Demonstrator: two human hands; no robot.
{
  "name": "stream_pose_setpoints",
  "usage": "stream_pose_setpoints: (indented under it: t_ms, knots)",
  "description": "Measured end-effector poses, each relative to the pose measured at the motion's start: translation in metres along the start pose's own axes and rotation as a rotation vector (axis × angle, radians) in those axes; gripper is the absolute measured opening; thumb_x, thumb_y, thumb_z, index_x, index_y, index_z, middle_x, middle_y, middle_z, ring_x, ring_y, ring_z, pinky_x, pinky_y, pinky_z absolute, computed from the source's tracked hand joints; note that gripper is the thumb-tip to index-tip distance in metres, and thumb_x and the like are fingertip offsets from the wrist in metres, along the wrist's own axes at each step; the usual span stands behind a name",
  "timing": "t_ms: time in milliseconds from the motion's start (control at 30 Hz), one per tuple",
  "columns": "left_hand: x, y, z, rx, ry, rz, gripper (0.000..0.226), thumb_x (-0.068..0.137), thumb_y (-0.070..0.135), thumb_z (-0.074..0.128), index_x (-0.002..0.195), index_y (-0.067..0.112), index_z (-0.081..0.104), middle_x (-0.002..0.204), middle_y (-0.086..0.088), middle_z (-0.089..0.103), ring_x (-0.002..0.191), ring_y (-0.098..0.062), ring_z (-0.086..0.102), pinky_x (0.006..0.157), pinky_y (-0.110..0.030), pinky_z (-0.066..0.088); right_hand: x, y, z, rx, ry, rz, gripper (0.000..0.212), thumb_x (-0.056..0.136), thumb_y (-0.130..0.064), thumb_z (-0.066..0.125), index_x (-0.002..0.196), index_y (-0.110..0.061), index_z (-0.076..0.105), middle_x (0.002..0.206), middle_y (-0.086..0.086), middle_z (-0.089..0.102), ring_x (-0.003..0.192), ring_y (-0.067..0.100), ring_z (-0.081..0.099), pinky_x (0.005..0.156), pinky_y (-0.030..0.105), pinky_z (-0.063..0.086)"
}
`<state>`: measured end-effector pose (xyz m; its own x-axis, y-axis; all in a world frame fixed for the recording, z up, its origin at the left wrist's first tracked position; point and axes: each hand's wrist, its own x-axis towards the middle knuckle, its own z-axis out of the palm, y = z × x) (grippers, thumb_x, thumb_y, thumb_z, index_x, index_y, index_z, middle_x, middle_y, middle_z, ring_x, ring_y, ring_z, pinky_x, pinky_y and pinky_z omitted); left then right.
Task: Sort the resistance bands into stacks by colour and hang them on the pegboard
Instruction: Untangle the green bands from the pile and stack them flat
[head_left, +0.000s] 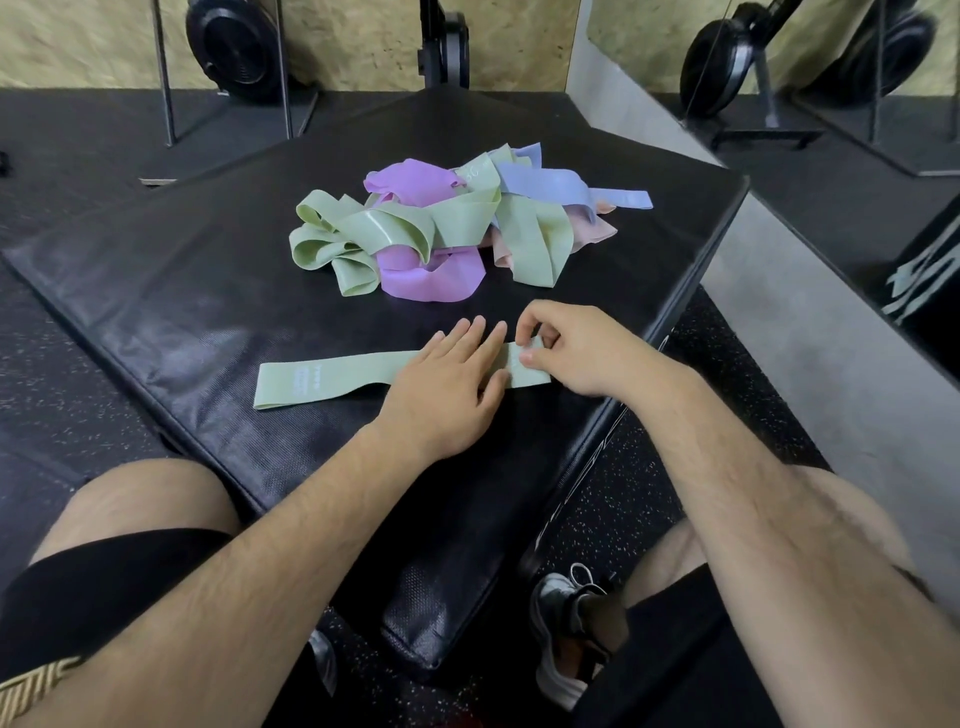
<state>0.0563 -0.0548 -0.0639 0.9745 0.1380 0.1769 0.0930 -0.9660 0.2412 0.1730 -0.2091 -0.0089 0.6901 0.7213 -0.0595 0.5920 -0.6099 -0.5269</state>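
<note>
Black shorts (104, 587) and bare knees at the lower edge, one dark shoe (566, 634) on the speckled floor (727, 395) below the right wrist.

Green band (332, 382): lies flat and straightened on the black mat (182, 291), running left from under both sets of fingers. Pale print near its far left end, too small to read.

Left hand (447, 384): palm down on the band, fingers straight and close together, pressing it to the mat.

Right hand (576, 353): just right of the left fingertips, touching them or nearly so. Thumb and forefinger pinch the band's right end, other fingers curled in.

Pile of bands (447, 223): beyond the fingertips, well apart from them, loose and tangled on the same mat. Green loops on the left side, purple in the middle, blue-grey at the far right, something pale pink underneath, perhaps a fourth colour.

Weight plates (234, 47): far past the pile, upright against a chipboard wall.
</note>
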Motion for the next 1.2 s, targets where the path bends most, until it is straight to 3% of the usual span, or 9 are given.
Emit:
stream_pose_setpoints:
  t_ms: [133, 300, 467, 633, 767, 867, 967, 1200]
  knots:
    - [0.001, 0.002, -0.002, 0.054, 0.030, 0.040, 0.057, 0.106, 0.046, 0.031, 0.158, 0.023, 0.025, 0.165, 0.001, 0.021, 0.153, -0.015, 0.014, 0.123, -0.032, 0.002, -0.003, 0.004, 0.009, -0.078, 0.007, -0.024, 0.011, 0.093, -0.040, 0.070, 0.094, -0.032, 0.062, 0.103, -0.006, 0.050, 0.080, 0.012, 0.059, 0.084, 0.036, 0.053]
    - [0.001, -0.002, 0.000, -0.015, -0.055, 0.006, 0.059, 0.105, 0.054, 0.024, 0.158, 0.029, 0.021, 0.166, 0.010, 0.011, 0.153, -0.008, 0.004, 0.122, -0.028, -0.003, -0.010, 0.006, 0.008, -0.135, -0.021, -0.035, 0.025, 0.092, -0.052, 0.067, 0.108, -0.034, 0.061, 0.118, -0.010, 0.043, 0.085, 0.007, 0.053, 0.086, 0.036, 0.052]
    - [-0.002, 0.001, -0.006, 0.035, 0.021, 0.038, 0.063, 0.102, 0.053, 0.019, 0.155, 0.022, 0.032, 0.163, 0.002, 0.026, 0.152, -0.014, 0.020, 0.123, -0.033, 0.008, -0.015, -0.002, 0.007, -0.278, 0.030, -0.099, 0.030, 0.098, -0.049, 0.059, 0.122, -0.031, 0.060, 0.127, -0.008, 0.043, 0.116, 0.015, 0.045, 0.093, 0.040, 0.049]
    - [-0.010, -0.010, -0.016, -0.021, 0.001, 0.007, 0.059, 0.104, 0.047, 0.028, 0.156, 0.019, 0.030, 0.163, 0.003, 0.025, 0.152, -0.013, 0.017, 0.123, -0.031, 0.005, -0.008, -0.018, 0.013, -0.351, 0.068, -0.205, 0.032, 0.101, -0.041, 0.055, 0.130, -0.028, 0.061, 0.127, -0.007, 0.051, 0.122, 0.019, 0.042, 0.104, 0.037, 0.037]
    - [-0.022, -0.032, -0.023, -0.001, 0.015, -0.043, 0.067, 0.101, 0.050, 0.012, 0.157, 0.016, 0.026, 0.164, 0.002, 0.023, 0.153, -0.014, 0.014, 0.124, -0.031, 0.004, 0.004, -0.043, 0.038, -0.303, 0.065, -0.259, 0.035, 0.104, -0.030, 0.050, 0.135, -0.018, 0.058, 0.137, -0.003, 0.053, 0.130, 0.022, 0.043, 0.108, 0.036, 0.034]
    - [-0.033, -0.050, -0.025, -0.036, -0.039, -0.123, 0.056, 0.108, 0.041, 0.020, 0.159, 0.017, 0.016, 0.166, 0.005, 0.010, 0.154, -0.012, 0.004, 0.124, -0.031, 0.000, 0.007, -0.061, 0.073, -0.193, 0.032, -0.225, 0.044, 0.107, -0.021, 0.041, 0.149, -0.009, 0.044, 0.158, 0.005, 0.039, 0.148, 0.024, 0.031, 0.121, 0.038, 0.026]
    - [-0.042, -0.059, -0.024, -0.075, -0.078, -0.153, 0.055, 0.108, 0.040, 0.020, 0.159, 0.021, 0.012, 0.167, 0.009, 0.005, 0.153, -0.007, -0.002, 0.124, -0.030, -0.003, 0.006, -0.064, 0.097, -0.235, 0.038, -0.193, 0.051, 0.109, -0.023, 0.032, 0.158, -0.008, 0.028, 0.167, 0.006, 0.025, 0.156, 0.022, 0.016, 0.127, 0.037, 0.013]
    - [-0.056, -0.081, -0.033, -0.030, -0.090, -0.173, 0.053, 0.107, 0.045, 0.020, 0.159, 0.034, 0.014, 0.166, 0.014, 0.003, 0.153, -0.009, -0.004, 0.124, -0.033, -0.005, 0.006, -0.055, 0.100, -0.219, 0.070, -0.203, 0.052, 0.110, -0.029, 0.030, 0.160, -0.015, 0.029, 0.169, -0.002, 0.021, 0.157, 0.016, 0.012, 0.128, 0.035, 0.009]
